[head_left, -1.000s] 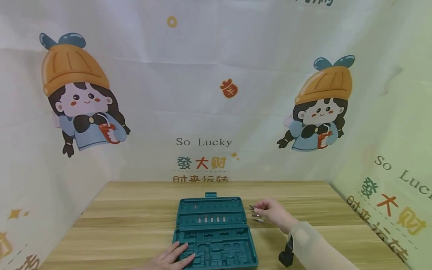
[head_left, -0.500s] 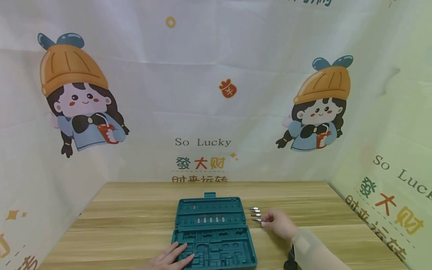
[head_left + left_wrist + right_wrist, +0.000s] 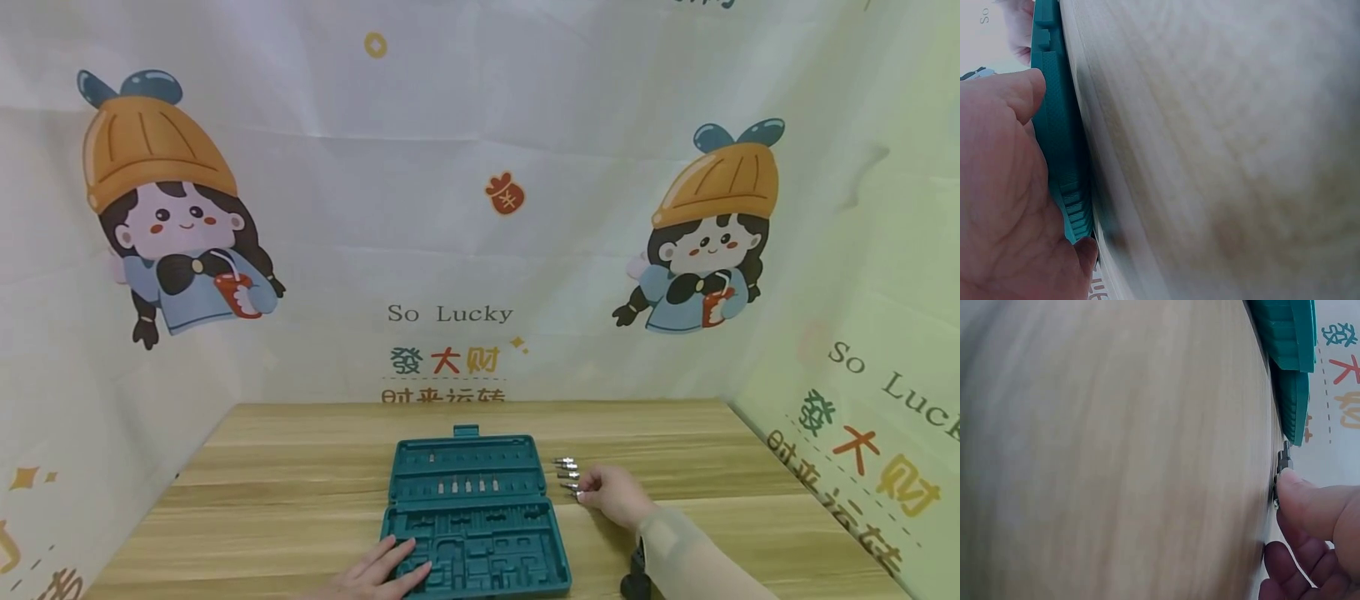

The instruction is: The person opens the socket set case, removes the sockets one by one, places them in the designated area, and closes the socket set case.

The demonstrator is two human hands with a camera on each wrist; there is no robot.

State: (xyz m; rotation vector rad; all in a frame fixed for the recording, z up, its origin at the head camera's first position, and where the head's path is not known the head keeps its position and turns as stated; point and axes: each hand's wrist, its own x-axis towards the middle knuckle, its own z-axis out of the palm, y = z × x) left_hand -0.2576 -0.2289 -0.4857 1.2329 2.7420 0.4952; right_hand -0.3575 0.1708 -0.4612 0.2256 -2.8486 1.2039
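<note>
An opened teal plastic tool case (image 3: 555, 542) lies on the table, its lid half toward the back. My left hand (image 3: 378, 573) rests with spread fingers on the case's front left part; in the left wrist view its thumb (image 3: 1025, 94) lies along the case's side. Right of the case lies a short column of small silver bit sockets (image 3: 567, 476) with dark tips. My right hand (image 3: 618, 496) is at the near end of that column, thumb and fingers pinching the nearest bit socket (image 3: 1284, 459). Fingers partly hide it.
Several small bits (image 3: 468, 487) stand in a row of the case's back half, and one more bit (image 3: 431, 457) sits behind them. The wooden table (image 3: 285, 475) ends at a printed cloth backdrop (image 3: 322, 250).
My right hand has moved from the far end of the bit socket column toward me, to its near end. My left hand stays on the case. The head view has shifted slightly.
</note>
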